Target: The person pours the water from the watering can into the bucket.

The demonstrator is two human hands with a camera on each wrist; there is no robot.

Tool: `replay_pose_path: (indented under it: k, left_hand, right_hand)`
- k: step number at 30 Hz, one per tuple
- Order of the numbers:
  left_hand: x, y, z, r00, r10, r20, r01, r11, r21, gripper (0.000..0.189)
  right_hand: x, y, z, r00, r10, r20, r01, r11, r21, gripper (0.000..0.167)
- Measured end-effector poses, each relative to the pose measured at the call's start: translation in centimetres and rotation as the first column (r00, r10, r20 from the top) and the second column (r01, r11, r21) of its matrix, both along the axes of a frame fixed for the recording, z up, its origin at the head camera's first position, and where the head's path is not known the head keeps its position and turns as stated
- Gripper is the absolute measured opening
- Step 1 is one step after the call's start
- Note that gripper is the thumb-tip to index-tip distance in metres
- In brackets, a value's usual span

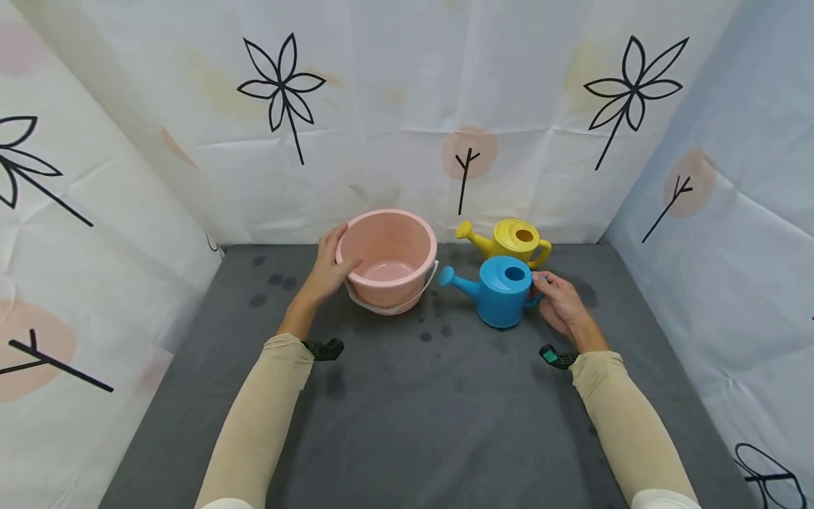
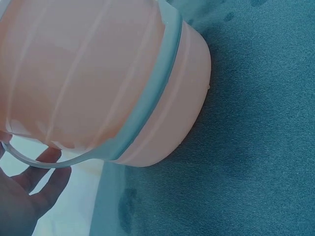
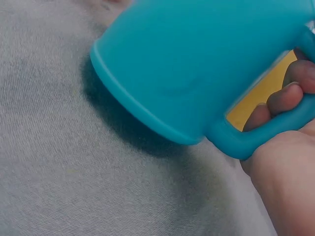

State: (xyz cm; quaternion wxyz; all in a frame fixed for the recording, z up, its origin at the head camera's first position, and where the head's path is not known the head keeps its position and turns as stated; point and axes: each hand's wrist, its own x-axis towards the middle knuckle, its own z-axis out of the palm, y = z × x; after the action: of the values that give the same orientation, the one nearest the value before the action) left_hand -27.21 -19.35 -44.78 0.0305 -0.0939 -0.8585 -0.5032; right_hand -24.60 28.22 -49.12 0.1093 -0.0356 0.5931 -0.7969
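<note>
A pink bucket (image 1: 389,283) with a pale handle (image 1: 420,295) stands near the back of the grey table. My left hand (image 1: 332,265) grips its rim on the left, thumb over the inner edge; the left wrist view shows fingers (image 2: 51,189) at the bucket's outer side by the handle. To the right is a blue watering can (image 1: 502,297), its spout toward the bucket. My right hand (image 1: 561,305) holds that can by its handle (image 3: 275,130), fingers curled round it. Just behind stands a yellow watering can (image 1: 509,239), partly hidden by the blue one.
White cloth walls (image 1: 381,85) with printed plants enclose the back and both sides of the table (image 1: 432,424). Dark wet spots (image 1: 426,337) mark the grey cloth around the bucket. The yellow can is close to the back wall.
</note>
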Motion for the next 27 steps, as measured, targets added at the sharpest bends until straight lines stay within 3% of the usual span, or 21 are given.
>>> replay_pose_path:
  k: [9,14,17,23,27]
  left_hand:
    - [0.0,0.3,-0.2,1.000,0.003,0.002,-0.003,0.998,0.059,0.076]
    - [0.1,0.3,-0.1,1.000,0.003,0.019,-0.004,0.998,0.061,0.075]
    - [0.4,0.6,0.6,0.999,-0.008,0.032,0.006,0.997,0.072,0.075]
    - [2.1,1.2,3.2,0.999,-0.019,0.037,0.016,0.996,0.088,0.073]
    - [2.2,1.1,3.2,1.000,-0.008,0.029,0.006,0.997,0.074,0.074]
  right_hand:
    - [1.3,0.9,-0.1,1.000,0.006,0.016,-0.004,0.995,-0.100,0.016]
    - [1.8,1.3,0.7,0.999,0.020,-0.050,-0.026,0.993,-0.119,0.023]
    - [2.1,1.4,1.6,0.994,0.045,-0.103,-0.057,0.992,-0.116,0.024]
    - [2.2,0.6,3.7,0.983,0.075,-0.167,-0.090,0.992,-0.086,0.021]
    - [2.2,-0.6,5.0,0.982,0.044,-0.181,-0.057,0.996,-0.068,0.018]
